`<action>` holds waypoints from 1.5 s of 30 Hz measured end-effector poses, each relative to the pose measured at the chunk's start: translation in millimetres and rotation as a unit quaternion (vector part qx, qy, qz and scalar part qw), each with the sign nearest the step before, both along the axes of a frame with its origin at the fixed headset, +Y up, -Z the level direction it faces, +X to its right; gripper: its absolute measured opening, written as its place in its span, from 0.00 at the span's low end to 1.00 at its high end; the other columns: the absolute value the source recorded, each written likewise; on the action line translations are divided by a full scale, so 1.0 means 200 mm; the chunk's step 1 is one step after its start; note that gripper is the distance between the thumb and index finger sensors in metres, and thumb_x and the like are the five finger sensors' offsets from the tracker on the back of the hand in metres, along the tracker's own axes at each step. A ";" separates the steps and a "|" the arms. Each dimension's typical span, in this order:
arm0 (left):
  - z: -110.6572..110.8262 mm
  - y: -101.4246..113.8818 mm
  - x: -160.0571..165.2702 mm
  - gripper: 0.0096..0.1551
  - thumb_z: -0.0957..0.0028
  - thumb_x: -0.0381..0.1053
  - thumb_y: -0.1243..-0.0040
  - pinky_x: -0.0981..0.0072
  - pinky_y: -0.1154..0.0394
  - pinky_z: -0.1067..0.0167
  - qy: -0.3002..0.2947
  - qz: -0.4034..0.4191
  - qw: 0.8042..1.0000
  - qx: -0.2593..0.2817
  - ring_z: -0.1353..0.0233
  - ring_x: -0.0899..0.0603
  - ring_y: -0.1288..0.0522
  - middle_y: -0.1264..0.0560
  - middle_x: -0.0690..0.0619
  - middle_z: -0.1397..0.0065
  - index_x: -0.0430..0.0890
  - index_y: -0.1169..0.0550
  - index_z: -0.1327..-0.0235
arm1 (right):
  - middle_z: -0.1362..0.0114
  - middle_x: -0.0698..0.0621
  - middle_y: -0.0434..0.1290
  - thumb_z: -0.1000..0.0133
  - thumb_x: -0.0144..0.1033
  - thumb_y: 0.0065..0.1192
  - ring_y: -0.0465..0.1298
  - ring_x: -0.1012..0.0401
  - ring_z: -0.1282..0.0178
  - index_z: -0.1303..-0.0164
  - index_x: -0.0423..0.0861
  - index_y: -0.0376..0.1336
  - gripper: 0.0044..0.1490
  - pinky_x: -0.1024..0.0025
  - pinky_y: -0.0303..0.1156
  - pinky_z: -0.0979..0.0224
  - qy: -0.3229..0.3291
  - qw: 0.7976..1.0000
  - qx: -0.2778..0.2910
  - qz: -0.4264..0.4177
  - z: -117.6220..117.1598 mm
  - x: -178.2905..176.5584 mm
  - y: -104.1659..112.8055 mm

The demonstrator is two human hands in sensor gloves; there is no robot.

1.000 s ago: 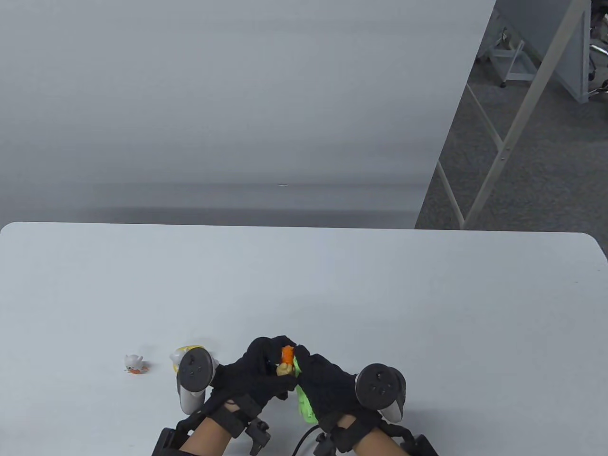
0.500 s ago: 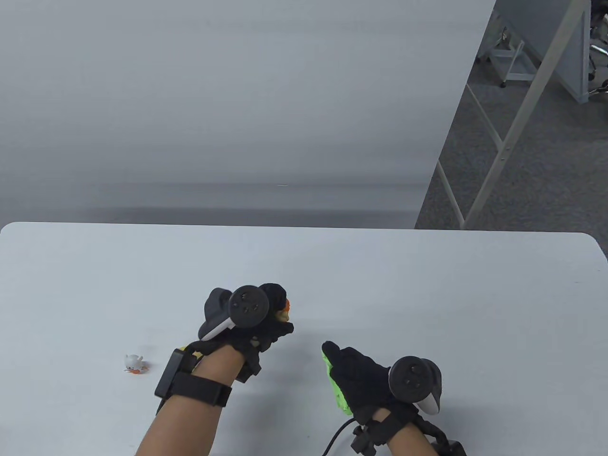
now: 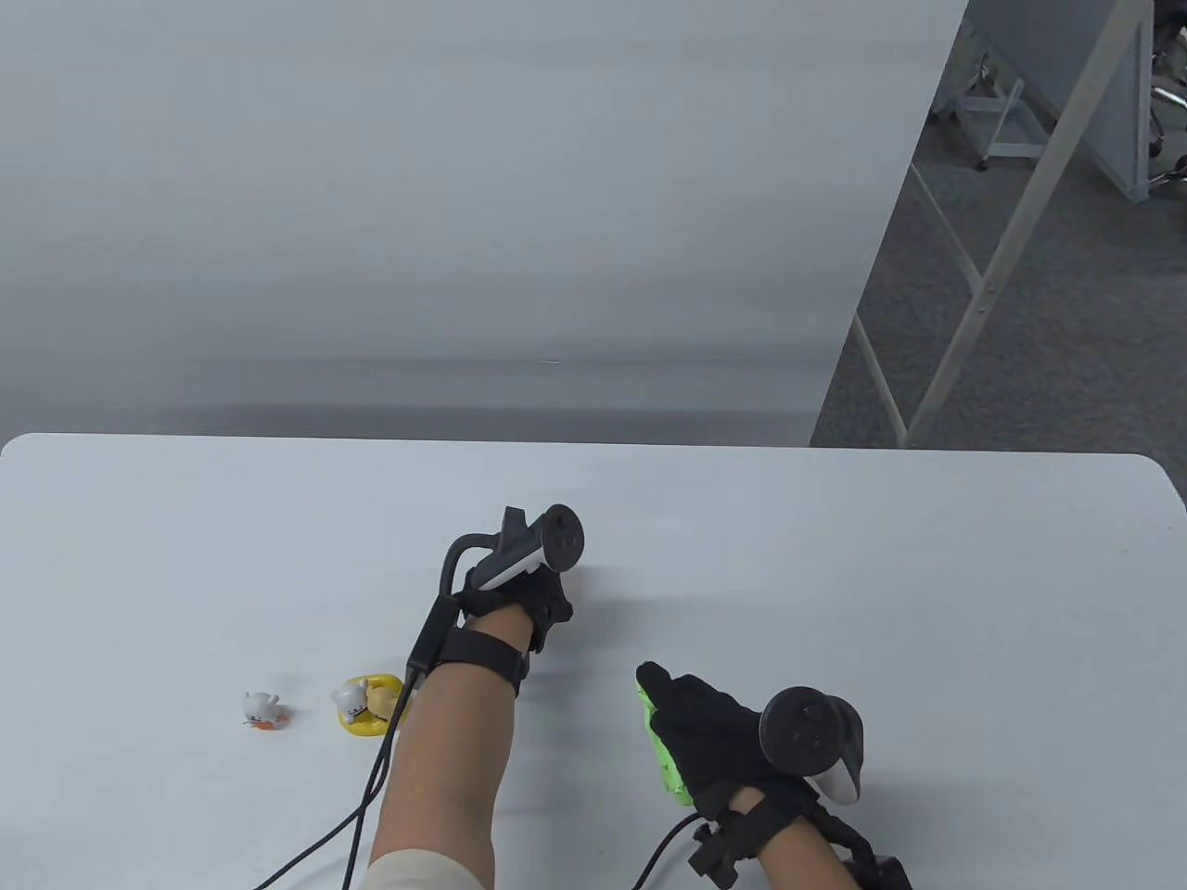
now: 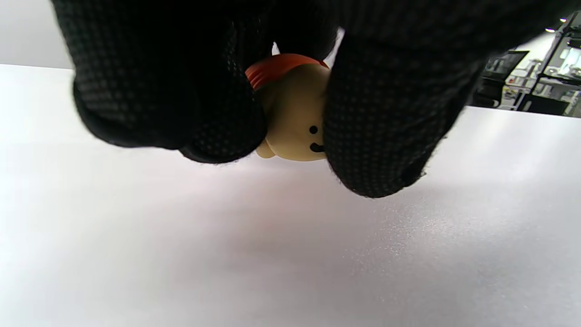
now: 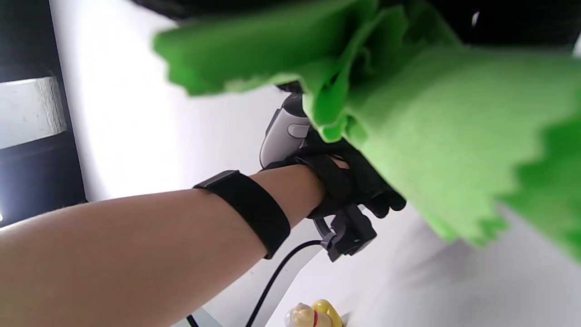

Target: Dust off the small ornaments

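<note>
Mostly hidden between the left hand's (image 3: 519, 603) pinching fingers (image 4: 218, 113), the cream figurine (image 4: 295, 118) peeks out; right hand (image 3: 714, 732) grips green cloth (image 3: 663, 751).

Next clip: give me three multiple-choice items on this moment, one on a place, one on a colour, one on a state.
1. Where is the yellow ornament?
A. left of the left forearm
B. by the table's far edge
C. under the right hand

2. What colour is the cloth?
A. blue
B. green
C. white

3. How is the cream figurine held?
A. lying free
B. pinched by the left hand
C. wrapped in cloth

Answers: 1 A, table view shows it there. 2 B, the right hand holds bright green. 3 B, gloved fingers flank it.
</note>
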State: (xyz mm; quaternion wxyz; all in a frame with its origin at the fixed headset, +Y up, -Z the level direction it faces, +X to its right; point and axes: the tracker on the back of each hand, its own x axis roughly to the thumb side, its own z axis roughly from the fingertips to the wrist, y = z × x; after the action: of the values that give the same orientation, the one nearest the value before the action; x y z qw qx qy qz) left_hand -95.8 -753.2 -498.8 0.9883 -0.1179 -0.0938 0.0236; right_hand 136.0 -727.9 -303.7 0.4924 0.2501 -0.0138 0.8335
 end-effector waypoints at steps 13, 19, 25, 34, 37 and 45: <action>0.01 -0.10 0.04 0.48 0.61 0.52 0.17 0.53 0.08 0.62 -0.021 -0.026 0.999 0.010 0.53 0.40 0.08 0.27 0.39 0.24 0.44 0.27 0.26 | 0.42 0.22 0.76 0.40 0.22 0.65 0.81 0.38 0.54 0.29 0.33 0.64 0.28 0.29 0.77 0.45 -0.003 1.000 -0.002 0.005 0.00 0.01 -0.01; 0.03 -0.08 0.06 0.58 0.60 0.55 0.18 0.41 0.14 0.51 -0.032 -0.059 0.998 0.007 0.37 0.31 0.16 0.33 0.43 0.19 0.44 0.37 0.19 | 0.42 0.22 0.76 0.40 0.21 0.65 0.81 0.38 0.54 0.29 0.33 0.64 0.28 0.29 0.77 0.45 -0.001 1.000 -0.003 0.004 0.00 0.01 -0.01; 0.08 0.07 0.03 0.60 0.59 0.57 0.19 0.28 0.24 0.38 -0.045 -0.042 0.998 0.022 0.25 0.23 0.29 0.39 0.40 0.15 0.44 0.39 0.17 | 0.42 0.22 0.76 0.40 0.21 0.65 0.81 0.38 0.54 0.29 0.33 0.64 0.28 0.29 0.77 0.45 -0.003 1.000 -0.003 -0.004 0.00 0.02 0.00; 0.44 0.46 -0.16 0.54 0.50 0.58 0.26 0.18 0.40 0.32 -0.121 0.049 0.986 0.103 0.19 0.18 0.44 0.41 0.35 0.14 0.39 0.38 0.17 | 0.42 0.22 0.76 0.40 0.21 0.65 0.81 0.38 0.54 0.29 0.33 0.64 0.28 0.28 0.77 0.45 -0.006 1.000 -0.002 -0.009 0.00 0.03 0.01; 0.59 0.52 -0.27 0.53 0.49 0.58 0.26 0.18 0.40 0.32 -0.129 0.071 0.980 0.136 0.18 0.18 0.44 0.41 0.35 0.14 0.38 0.38 0.17 | 0.42 0.22 0.76 0.40 0.21 0.65 0.81 0.38 0.54 0.29 0.33 0.64 0.28 0.28 0.77 0.45 -0.003 1.000 -0.002 -0.004 0.00 0.02 0.01; 0.83 0.41 -0.63 0.53 0.49 0.57 0.25 0.18 0.41 0.31 -0.085 0.055 0.987 0.124 0.18 0.18 0.46 0.42 0.34 0.14 0.38 0.38 0.16 | 0.42 0.22 0.76 0.40 0.21 0.65 0.81 0.38 0.54 0.29 0.33 0.64 0.28 0.28 0.77 0.45 -0.003 1.000 -0.004 0.001 0.00 0.02 0.00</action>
State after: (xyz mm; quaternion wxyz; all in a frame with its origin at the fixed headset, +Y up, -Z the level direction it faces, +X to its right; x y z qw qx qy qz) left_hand -222.7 -671.9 -332.8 0.9809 0.0097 -0.1858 0.0559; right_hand 140.7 -727.1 -303.1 0.4925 0.2459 -0.0115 0.8348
